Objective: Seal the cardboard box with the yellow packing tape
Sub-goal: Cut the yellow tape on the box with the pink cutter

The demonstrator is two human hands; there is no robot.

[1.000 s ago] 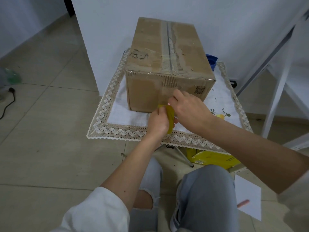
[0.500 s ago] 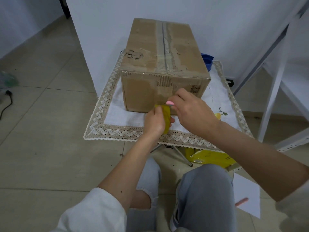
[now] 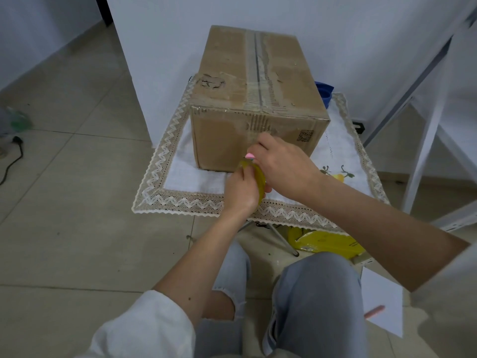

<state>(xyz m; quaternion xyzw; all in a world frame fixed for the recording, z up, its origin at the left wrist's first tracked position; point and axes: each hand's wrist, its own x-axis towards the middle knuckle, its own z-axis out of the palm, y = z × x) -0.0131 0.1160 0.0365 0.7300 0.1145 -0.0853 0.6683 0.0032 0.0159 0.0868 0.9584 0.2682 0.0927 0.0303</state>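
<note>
A worn cardboard box [image 3: 232, 104] with old tape residue along its top seam stands closed on a small table covered by a white lace-edged cloth [image 3: 180, 177]. Just in front of the box's near face, my left hand [image 3: 241, 191] grips a roll of yellow packing tape [image 3: 259, 177] held on edge. My right hand [image 3: 282, 165] is beside it, fingertips pinching at the roll's top rim close to the box face. Much of the roll is hidden by both hands.
A blue object [image 3: 324, 93] sits behind the box at the right. A yellow bag [image 3: 325, 244] lies under the table, white paper [image 3: 384, 303] with a pink pen on the floor. A white frame [image 3: 423, 156] stands right, a wall behind, a cable [image 3: 13, 161] at left.
Both hands and the tape roll have stayed in front of the box, shifting slightly; the right thumb and fingers have worked at the roll's top edge. The camera view drifted a little.
</note>
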